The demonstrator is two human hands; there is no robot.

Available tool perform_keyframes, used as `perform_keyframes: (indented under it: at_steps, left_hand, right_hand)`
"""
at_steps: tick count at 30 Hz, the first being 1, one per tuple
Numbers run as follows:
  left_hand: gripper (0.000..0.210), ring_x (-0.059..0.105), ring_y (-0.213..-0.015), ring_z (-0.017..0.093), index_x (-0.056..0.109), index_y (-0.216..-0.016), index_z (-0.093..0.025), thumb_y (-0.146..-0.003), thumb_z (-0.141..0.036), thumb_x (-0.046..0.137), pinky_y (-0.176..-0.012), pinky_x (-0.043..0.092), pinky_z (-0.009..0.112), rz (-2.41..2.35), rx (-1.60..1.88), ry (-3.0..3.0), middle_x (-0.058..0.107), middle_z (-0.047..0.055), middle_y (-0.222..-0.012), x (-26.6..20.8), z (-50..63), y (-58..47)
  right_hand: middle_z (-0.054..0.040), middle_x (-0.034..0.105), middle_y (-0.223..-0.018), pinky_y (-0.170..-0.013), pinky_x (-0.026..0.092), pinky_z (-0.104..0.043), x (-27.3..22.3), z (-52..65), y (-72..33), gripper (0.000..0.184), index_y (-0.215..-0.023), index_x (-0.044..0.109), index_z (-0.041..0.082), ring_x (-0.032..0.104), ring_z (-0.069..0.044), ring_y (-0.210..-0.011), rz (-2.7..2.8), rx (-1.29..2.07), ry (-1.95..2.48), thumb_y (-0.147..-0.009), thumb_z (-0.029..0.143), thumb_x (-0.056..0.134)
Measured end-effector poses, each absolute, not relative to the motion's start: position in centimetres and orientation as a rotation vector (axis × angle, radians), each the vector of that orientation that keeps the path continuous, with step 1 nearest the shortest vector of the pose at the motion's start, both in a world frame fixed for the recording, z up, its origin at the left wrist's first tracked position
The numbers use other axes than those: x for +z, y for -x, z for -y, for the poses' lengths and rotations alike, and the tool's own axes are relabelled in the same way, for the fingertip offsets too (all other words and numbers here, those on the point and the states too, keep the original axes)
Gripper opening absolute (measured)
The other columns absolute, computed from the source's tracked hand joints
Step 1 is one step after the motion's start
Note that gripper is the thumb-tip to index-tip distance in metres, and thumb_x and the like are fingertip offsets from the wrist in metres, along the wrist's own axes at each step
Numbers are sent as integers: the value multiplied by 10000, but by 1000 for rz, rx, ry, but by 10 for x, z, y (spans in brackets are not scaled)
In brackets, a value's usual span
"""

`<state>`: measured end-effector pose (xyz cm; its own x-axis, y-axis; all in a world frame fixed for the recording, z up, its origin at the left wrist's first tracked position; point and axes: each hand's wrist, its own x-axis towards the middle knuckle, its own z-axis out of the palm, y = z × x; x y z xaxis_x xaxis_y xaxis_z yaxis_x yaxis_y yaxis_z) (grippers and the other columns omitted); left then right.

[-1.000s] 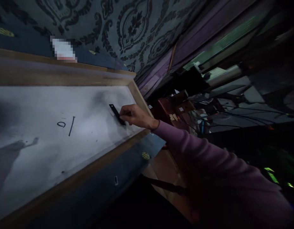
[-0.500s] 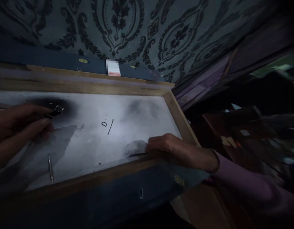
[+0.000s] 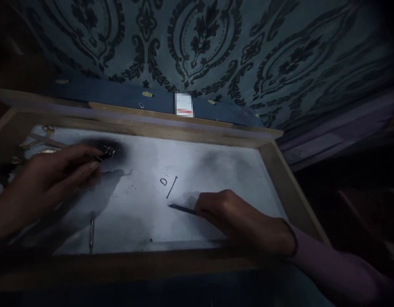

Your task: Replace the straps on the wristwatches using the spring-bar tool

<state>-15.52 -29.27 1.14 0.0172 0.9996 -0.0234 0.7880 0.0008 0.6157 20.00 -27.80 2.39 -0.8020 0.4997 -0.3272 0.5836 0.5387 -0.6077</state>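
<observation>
The right hand [image 3: 230, 209]'s grip pinches a slim dark strip [image 3: 184, 209], its long axis running leftward out of that grip. Just beyond its free end lies a thin dark pin [image 3: 172, 187], nearer the right grip than the left. The left hand [image 3: 56, 177]'s grip pinches a small dark piece with a metal loop [image 3: 104, 156]. The wooden-sided tray [image 3: 184, 137] also holds a slim metal tool [image 3: 91, 232], bodyward of the left grip.
</observation>
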Motion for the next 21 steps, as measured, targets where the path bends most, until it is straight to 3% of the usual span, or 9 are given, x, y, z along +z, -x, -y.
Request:
perform_keyframes:
  at_steps: [3, 7, 10, 14, 21]
  left_hand:
    - [326, 625, -642, 137, 591, -1104, -220, -891, -450, 499, -580, 469, 201, -1705, 657, -1888, 677, -43, -722, 14, 291, 154]
    - [300, 609, -616, 123, 594, -1099, -217, -899, -418, 496, -581, 462, 198, -1679, 680, -1940, 666, -46, -701, 13, 288, 157]
    - [317, 605, -612, 128, 596, -1097, -200, -892, -422, 497, -564, 463, 196, -1686, 660, -1911, 662, -35, -696, 14, 288, 157]
    - [357, 604, -606, 134, 594, -1101, -185, -878, -449, 506, -545, 467, 194, -1695, 676, -1833, 664, -23, -705, 18, 289, 153]
    - [304, 598, -597, 136, 627, -1012, -200, -871, -439, 503, -518, 461, 198, -1703, 716, -1890, 663, -14, -717, 23, 288, 151]
  right_hand:
    - [-47, 647, -829, -590, 370, -247, 25, 275, -186, 229, -855, 623, 151, 564, -134, -674, -2674, -1188, -767, -961, 104, 425]
    - [-32, 642, -791, -560, 365, -236, 24, 278, -159, 160, -750, 593, 156, 550, -133, -662, -2627, -1195, -392, -898, 109, 558]
    - [-31, 638, -780, -547, 369, -234, 24, 274, -147, 160, -729, 586, 144, 542, -126, -632, -2600, -1126, -458, -873, 75, 571]
    - [-46, 632, -787, -528, 356, -244, 29, 266, -147, 243, -759, 586, 131, 525, -122, -600, -2690, -941, -785, -858, -38, 444]
    - [-16, 659, -791, -535, 376, -226, 24, 270, -140, 180, -730, 600, 163, 556, -125, -626, -2637, -1066, -500, -851, 52, 527]
